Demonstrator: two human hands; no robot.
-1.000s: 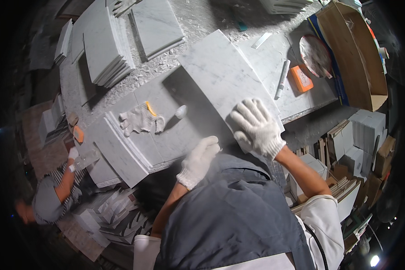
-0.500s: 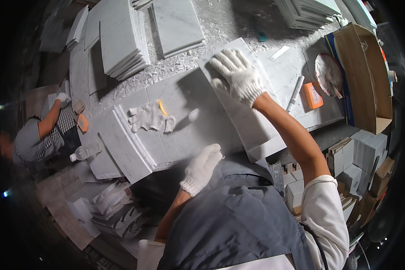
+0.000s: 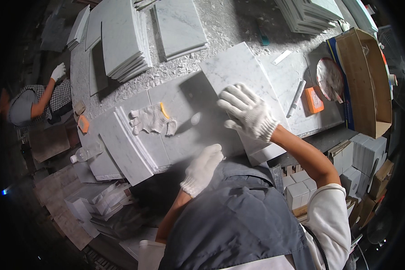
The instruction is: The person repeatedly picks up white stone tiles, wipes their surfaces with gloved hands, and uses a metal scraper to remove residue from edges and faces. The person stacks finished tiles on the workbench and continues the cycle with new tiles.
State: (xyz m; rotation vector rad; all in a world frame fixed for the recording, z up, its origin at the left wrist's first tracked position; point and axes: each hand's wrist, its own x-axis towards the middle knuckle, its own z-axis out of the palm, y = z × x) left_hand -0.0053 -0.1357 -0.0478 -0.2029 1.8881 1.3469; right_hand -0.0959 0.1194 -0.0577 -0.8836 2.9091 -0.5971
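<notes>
Right hand [image 3: 247, 111], in a white knit glove: palm down on a grey-veined marble slab [image 3: 244, 65], fingers extended, thumb a little apart; opened flat, no grip seen. Slab runs toward 12 o'clock on the tabletop [image 3: 177, 105].

Left hand [image 3: 204, 168], likewise gloved: at 7 o'clock from the right, before the dark apron [image 3: 229, 211], fingers together and lightly bent. Palm side hidden — cannot tell whether anything is held.

Clock directions below from the right hand. At 9 o'clock: a small white oval object [image 3: 195, 118], kind unclear, then a loose glove [image 3: 144, 120]. Between 2 and 3: marker [image 3: 296, 99], orange box [image 3: 314, 100], cardboard box [image 3: 366, 85]. At 10: stacked slabs [image 3: 121, 36]. At 1: another stack [image 3: 308, 13]. Far out at 9 — a co-worker [image 3: 24, 108], one gloved hand raised.
</notes>
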